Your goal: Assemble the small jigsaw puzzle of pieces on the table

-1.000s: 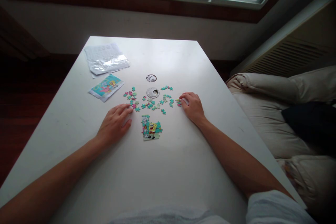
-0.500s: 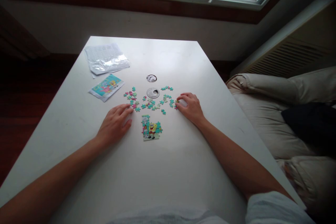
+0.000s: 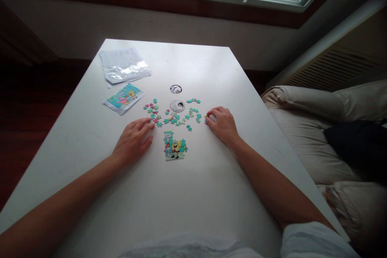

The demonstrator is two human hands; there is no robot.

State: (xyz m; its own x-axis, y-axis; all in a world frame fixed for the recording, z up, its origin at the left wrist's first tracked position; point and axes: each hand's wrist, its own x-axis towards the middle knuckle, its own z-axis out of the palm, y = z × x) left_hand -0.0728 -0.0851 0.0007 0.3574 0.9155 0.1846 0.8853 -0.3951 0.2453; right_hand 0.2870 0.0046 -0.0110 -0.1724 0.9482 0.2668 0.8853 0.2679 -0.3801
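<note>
A partly joined jigsaw puzzle (image 3: 173, 146) with cartoon figures lies flat on the white table (image 3: 193, 209), between my two hands. Loose puzzle pieces (image 3: 173, 119), mostly teal with some pink, are scattered beyond it. My left hand (image 3: 133, 139) rests on the tabletop left of the puzzle, fingers stretched out, holding nothing; its fingertips come near the leftmost pieces. My right hand (image 3: 222, 125) is at the right end of the scatter, thumb and fingers curled together. At its fingertips a small coloured puzzle piece (image 3: 206, 121) shows, mostly covered by the fingers.
A picture card (image 3: 124, 98) with the cartoon scene lies at the left, below a clear plastic bag with papers (image 3: 125, 66). Set in the table are a round metal cover (image 3: 177, 105) and a round hole (image 3: 175, 89). A beige sofa (image 3: 305, 129) stands along the right side.
My right hand slid slightly left towards the loose pieces, then back right, its fingers staying at the small piece. My left hand has stayed in place. The view has shifted slightly.
</note>
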